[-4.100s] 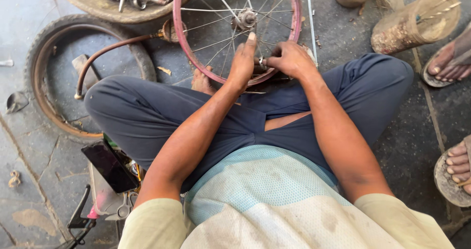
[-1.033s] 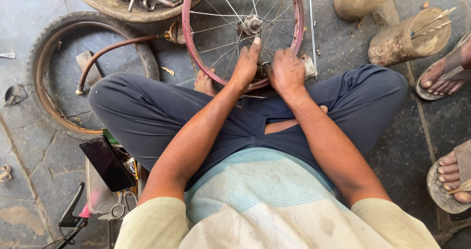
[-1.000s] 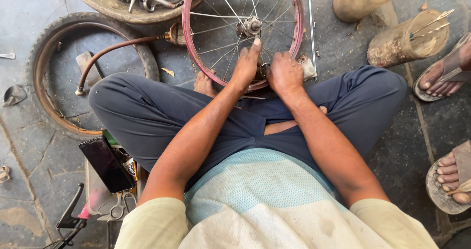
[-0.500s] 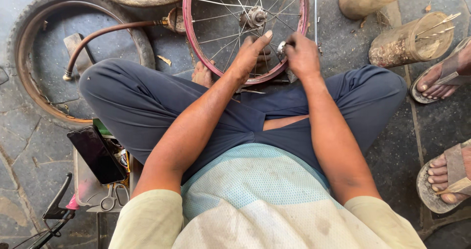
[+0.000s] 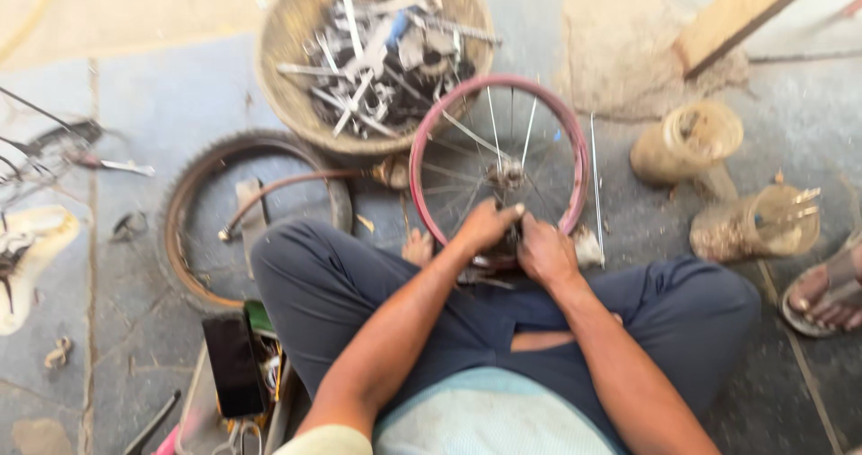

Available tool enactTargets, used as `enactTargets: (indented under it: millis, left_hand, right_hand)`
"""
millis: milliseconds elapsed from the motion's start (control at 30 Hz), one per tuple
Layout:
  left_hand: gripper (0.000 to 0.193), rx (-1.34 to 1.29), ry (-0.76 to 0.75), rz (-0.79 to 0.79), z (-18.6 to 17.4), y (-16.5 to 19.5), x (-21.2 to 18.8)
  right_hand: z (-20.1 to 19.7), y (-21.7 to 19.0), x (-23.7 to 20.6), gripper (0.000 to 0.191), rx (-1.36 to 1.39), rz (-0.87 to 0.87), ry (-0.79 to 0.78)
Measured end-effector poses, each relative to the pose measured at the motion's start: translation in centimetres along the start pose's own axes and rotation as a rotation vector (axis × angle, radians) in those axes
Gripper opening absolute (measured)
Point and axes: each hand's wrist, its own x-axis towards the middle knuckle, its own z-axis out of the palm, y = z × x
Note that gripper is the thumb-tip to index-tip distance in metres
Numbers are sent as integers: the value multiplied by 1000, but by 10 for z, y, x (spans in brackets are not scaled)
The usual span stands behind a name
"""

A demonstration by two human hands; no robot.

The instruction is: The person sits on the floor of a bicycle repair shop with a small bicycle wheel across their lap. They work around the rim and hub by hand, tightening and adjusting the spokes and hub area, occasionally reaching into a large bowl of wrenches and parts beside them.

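Head view, one entry. Item: small red-rimmed spoked bicycle wheel, standing roughly upright on the stone floor between our knees, near edge of rim at our lap. Our left hand is closed on the lower rim; our right hand is closed beside it, fingers curled on something small that we cannot make out. We judge the wheel light, the rim stiff, the thin spokes easily bent; hold by the rim or hub, not the spokes.

Adjacent: woven round basket of grey metal parts behind the wheel; worn black rubber tyre flat on the floor to the left; two dusty jars to the right; a dark phone by our left thigh; another person's sandalled foot at the floor's right edge.
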Motion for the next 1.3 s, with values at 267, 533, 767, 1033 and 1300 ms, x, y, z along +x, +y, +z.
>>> enactTargets:
  millis: [267, 533, 767, 1033, 1300]
  left_hand:
    - [40, -314, -143, -106, -5, 8, -5]
    - [27, -431, -251, -253, -7, 12, -7]
    - [30, -330, -249, -208, -7, 10, -9]
    - [34, -104, -189, -54, -5, 7, -7]
    - [36, -102, -205, -142, -7, 11, -9]
  right_hand:
    - [-35, -29, -2, 42, 6, 118, -111]
    - [-22, -22, 2, 33, 59, 151, -174]
    - [-3, 11, 9, 37, 604, 212, -303]
    - [2, 3, -5, 37, 187, 87, -147]
    - [-6, -29, -18, 37, 166, 177, -30]
